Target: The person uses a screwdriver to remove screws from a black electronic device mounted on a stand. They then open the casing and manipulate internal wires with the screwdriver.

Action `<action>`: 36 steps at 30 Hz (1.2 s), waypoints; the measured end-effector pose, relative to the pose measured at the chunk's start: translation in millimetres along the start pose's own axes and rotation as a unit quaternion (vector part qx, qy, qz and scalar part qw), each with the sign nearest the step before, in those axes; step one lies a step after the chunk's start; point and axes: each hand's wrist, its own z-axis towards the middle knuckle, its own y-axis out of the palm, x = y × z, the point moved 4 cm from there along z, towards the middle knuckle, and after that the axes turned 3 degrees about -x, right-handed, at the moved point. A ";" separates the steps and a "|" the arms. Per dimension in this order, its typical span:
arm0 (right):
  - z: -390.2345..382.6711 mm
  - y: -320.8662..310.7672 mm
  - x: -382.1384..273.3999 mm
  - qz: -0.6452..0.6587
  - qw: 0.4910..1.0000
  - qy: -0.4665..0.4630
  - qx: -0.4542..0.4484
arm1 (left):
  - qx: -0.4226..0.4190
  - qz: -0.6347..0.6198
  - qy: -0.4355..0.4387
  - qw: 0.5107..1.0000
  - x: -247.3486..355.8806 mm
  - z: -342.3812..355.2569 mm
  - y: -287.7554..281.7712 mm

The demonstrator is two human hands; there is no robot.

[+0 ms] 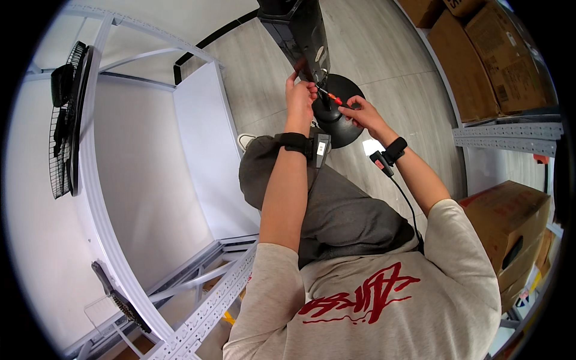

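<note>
A tall black tower-shaped appliance [294, 36] stands on the floor at the far middle, above a round black base [345, 129]. My left hand [301, 99] is at the lower end of its body, fingers curled in. What they close on is hidden from me. A screwdriver [337, 101] with a red handle lies between my two hands. Its handle end is pinched by my right hand [363, 115], while the shaft points left toward the appliance's lower end, close to my left fingertips. Whether the tip touches a screw is too small to tell.
On the left stands a white metal shelf frame [90, 138] with a black wire fan grille [63, 126] on it. Cardboard boxes [498, 60] fill a shelf at the far right; another carton [507, 222] sits nearer. A cable [408, 201] hangs from my right wrist device.
</note>
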 end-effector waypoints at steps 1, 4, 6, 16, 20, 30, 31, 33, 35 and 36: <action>1.9 -0.4 1.7 0.001 1.000 0.019 0.004 | -0.001 -0.001 0.000 1.000 -0.2 0.0 0.1; 13.3 -3.0 10.2 0.010 0.998 0.052 -0.026 | 0.002 0.003 -0.001 1.000 1.2 -1.1 -0.6; 16.6 -3.9 14.9 0.014 0.999 0.031 -0.029 | 0.000 0.004 -0.003 1.000 1.3 -1.5 1.9; 8.9 -1.8 3.0 0.004 0.999 0.040 -0.017 | 0.000 0.005 -0.005 1.000 2.1 -3.5 1.1; 15.1 -1.1 9.6 -0.028 0.999 0.027 -0.020 | -0.003 0.001 -0.004 1.000 1.1 -1.8 1.5; 2.8 -4.9 -0.2 -0.005 0.998 -0.055 0.010 | 0.001 -0.009 0.000 1.000 -0.1 -1.2 -0.3; 2.0 -6.5 1.4 -0.005 0.998 -0.064 0.014 | 0.002 -0.010 0.002 1.000 -0.5 -1.0 -0.4; 0.4 -8.9 4.6 0.000 0.998 -0.068 0.016 | 0.022 -0.016 0.003 1.000 -1.3 -2.0 -0.8; -1.3 -10.5 7.4 0.008 0.998 -0.059 0.012 | 0.028 -0.016 0.000 0.999 -2.8 -0.7 -3.0; -2.6 -11.2 8.4 0.005 0.998 -0.054 0.012 | 0.023 -0.013 -0.002 1.000 -3.6 1.0 -5.5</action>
